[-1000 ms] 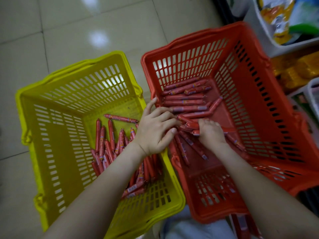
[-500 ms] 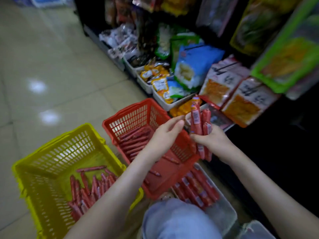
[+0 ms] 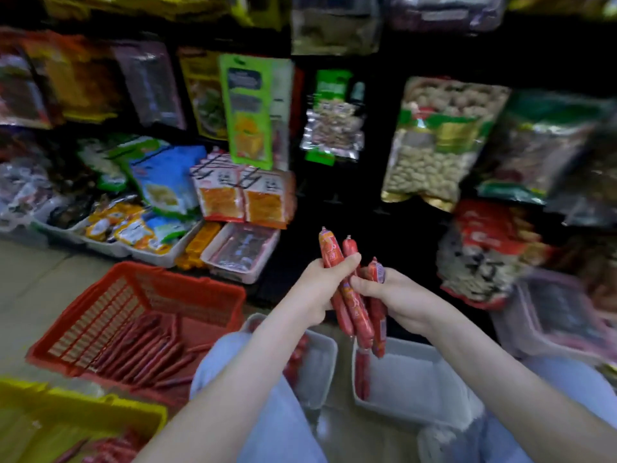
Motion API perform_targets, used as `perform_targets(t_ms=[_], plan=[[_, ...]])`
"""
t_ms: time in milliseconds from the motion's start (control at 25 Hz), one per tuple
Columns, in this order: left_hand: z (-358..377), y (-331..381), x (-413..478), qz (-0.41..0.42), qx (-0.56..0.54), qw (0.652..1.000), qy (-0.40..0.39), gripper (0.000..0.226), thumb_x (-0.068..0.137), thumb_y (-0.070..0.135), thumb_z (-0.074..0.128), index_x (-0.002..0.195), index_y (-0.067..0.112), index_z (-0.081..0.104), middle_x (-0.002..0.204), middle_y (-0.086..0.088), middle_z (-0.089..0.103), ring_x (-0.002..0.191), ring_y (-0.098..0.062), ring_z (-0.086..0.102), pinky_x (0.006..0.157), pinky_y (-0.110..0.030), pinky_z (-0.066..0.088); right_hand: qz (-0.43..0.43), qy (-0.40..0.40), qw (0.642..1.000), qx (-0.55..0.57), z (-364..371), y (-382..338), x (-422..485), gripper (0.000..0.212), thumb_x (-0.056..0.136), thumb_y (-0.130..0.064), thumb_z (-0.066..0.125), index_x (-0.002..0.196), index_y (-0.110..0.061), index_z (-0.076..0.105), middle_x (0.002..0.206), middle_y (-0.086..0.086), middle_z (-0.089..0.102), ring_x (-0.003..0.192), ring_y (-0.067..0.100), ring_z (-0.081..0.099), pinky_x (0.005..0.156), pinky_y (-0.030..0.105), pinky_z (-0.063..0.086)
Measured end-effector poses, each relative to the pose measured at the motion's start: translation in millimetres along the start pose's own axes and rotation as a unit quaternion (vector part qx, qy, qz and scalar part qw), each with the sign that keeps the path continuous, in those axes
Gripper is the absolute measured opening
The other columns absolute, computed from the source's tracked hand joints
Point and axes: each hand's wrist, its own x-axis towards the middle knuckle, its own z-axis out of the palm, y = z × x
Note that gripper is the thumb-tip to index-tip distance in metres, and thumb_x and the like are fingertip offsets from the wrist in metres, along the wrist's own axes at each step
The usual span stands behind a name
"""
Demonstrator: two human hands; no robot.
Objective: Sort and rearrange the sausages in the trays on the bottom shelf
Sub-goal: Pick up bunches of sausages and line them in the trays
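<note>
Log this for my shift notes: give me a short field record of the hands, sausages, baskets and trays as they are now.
left hand: grips the held sausages near their upper ends
right hand: grips the same bunch, lower down
held sausages: roughly upright, above the white trays
red basket: on the floor, sausages in a row inside
yellow basket: nearest corner, a few sausages visible
left white tray: some sausages inside
right white tray: sausages along one wall
</note>
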Motion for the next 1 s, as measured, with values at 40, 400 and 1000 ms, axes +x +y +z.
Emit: perform_targets(t_ms=[40, 400, 1000], plan=[[18, -4, 0, -0.018, 0.012, 1.0, -0.022, 0.025, 0.089, 0.038, 0.065, 0.094, 0.013, 0.067, 0.08, -0.003, 0.073, 0.073, -0.016, 0.07, 0.067, -0.03, 0.055, 0.009, 0.026, 0.999, 0.017, -15, 8, -12, 0.036, 0.087, -0.023, 0.066, 0.11, 0.004, 0.063, 0.109, 0.025, 0.067, 0.104, 0.038, 0.064, 0.095, 0.044, 0.05], [118, -69, 24, -0.1, 0.158, 0.973, -0.133, 0.075, 0.053, 0.061, 0.073, 0.104, 0.006, 0.069, 0.096, -0.011, 0.074, 0.092, -0.025, 0.071, 0.091, -0.043, 0.054, 0.049, 0.17, 0.975, 0.133, -91, 86, -86, 0.025, 0.088, -0.017, 0.064, 0.103, 0.002, 0.067, 0.096, 0.016, 0.072, 0.092, 0.029, 0.069, 0.079, 0.034, 0.053], [86, -139, 74, -0.144, 0.095, 0.976, -0.134, 0.044, 0.084, 0.012, 0.071, 0.123, 0.016, 0.052, 0.115, -0.01, 0.068, 0.102, -0.025, 0.068, 0.09, -0.048, 0.053, 0.134, 0.161, 0.962, 0.175, -108, 136, -38, 0.022, 0.086, -0.021, 0.066, 0.102, -0.006, 0.068, 0.094, 0.009, 0.074, 0.092, 0.025, 0.07, 0.086, 0.041, 0.054]])
